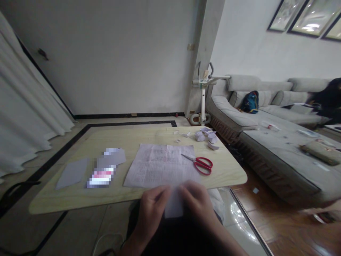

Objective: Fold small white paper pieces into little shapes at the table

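Observation:
A small piece of white paper [174,206] is held between my two hands at the table's near edge. My left hand [154,201] pinches its left side with thumb and fingers. On the other side, my right hand [197,199] grips the paper's upper right, somewhat blurred. Just beyond my hands a large creased sheet with printed lines [160,163] lies flat on the table. Scissors with red handles [203,165] rest partly on that sheet, blades pointing left.
The pale wooden table [106,202] also bears folded paper pieces [204,136] at the far right, a white sheet [73,173] and a pixelated item [102,174] at left. A grey sofa [279,149] stands to the right, with a person in dark clothes [329,99] at its far end.

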Demonstrator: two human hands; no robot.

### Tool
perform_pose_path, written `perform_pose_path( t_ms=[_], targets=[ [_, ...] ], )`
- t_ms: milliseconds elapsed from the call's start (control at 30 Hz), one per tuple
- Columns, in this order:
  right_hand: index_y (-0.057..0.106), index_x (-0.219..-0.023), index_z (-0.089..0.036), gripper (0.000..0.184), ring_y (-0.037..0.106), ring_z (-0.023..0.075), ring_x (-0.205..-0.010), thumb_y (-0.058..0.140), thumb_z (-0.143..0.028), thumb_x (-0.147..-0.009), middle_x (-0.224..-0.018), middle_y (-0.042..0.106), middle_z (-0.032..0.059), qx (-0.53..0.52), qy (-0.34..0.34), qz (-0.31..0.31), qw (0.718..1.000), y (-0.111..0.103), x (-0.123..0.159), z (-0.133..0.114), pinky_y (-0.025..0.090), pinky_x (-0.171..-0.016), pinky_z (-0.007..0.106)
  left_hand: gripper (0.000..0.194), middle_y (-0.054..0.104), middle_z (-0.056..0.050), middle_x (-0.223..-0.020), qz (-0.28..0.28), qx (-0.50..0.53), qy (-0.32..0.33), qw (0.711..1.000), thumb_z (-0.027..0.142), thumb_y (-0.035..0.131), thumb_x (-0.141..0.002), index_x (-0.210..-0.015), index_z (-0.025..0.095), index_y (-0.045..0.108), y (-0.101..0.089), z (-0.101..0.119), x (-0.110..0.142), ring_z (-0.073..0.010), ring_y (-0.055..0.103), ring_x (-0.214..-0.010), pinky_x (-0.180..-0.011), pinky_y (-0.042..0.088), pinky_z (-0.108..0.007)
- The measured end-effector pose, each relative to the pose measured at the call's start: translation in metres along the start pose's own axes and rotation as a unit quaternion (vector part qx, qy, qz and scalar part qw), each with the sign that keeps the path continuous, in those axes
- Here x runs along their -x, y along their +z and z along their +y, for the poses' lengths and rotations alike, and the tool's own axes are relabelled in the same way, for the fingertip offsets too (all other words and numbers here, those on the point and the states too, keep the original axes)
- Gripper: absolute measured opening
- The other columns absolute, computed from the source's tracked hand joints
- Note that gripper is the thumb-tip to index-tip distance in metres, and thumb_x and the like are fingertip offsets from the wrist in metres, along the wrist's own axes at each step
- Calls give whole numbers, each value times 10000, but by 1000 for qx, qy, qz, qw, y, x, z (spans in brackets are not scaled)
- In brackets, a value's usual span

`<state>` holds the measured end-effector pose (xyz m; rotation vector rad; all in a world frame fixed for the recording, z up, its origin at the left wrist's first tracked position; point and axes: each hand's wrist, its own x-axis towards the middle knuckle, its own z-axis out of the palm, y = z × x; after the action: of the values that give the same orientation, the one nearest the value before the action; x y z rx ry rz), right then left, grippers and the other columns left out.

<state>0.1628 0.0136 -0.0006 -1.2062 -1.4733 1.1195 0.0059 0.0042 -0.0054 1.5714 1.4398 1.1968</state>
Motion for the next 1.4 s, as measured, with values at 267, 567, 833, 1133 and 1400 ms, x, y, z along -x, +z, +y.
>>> perform_pose_path(
  t_ms=[267,567,833,1133,1400],
  targets=[
    [463,-585,-185,356,369,106,-532,557,-375,-871,-552,403,-49,9,-14,3,1000,1,1,0,311,-484,224,355,628,-15,-589,10,4,-11,1000,381,546,-860,-637,145,689,-1,-1,-2,-162,539,-581,-512,430,-211],
    [456,-636,-186,330,398,115,-570,545,-363,-899,-597,419,-44,32,-23,-21,999,5,2,8,339,-516,227,352,605,-3,-552,38,10,-8,999,387,569,-847,-611,150,677,-2,-4,-5,-152,531,-533,-471,409,-204],
    [416,-648,-200,322,381,120,-585,513,-351,-915,-615,393,-46,55,-51,-15,997,6,3,11,330,-528,234,350,612,-7,-535,53,1,8,999,376,561,-844,-601,152,676,-2,-2,-4,-154,542,-523,-471,422,-204],
    [454,-711,-205,279,487,158,-715,449,-303,-972,-772,511,14,110,-158,-34,981,6,3,12,412,-657,269,364,564,13,-517,67,1,5,998,400,570,-847,-595,154,661,-4,-6,-6,-138,500,-493,-453,397,-200],
    [526,-739,-226,315,524,195,-732,425,-406,-977,-794,554,42,100,-165,-28,981,6,4,16,453,-655,291,396,598,-2,-519,80,7,23,997,424,579,-846,-565,163,672,-3,1,-6,-150,527,-489,-439,401,-206]
  ],
)
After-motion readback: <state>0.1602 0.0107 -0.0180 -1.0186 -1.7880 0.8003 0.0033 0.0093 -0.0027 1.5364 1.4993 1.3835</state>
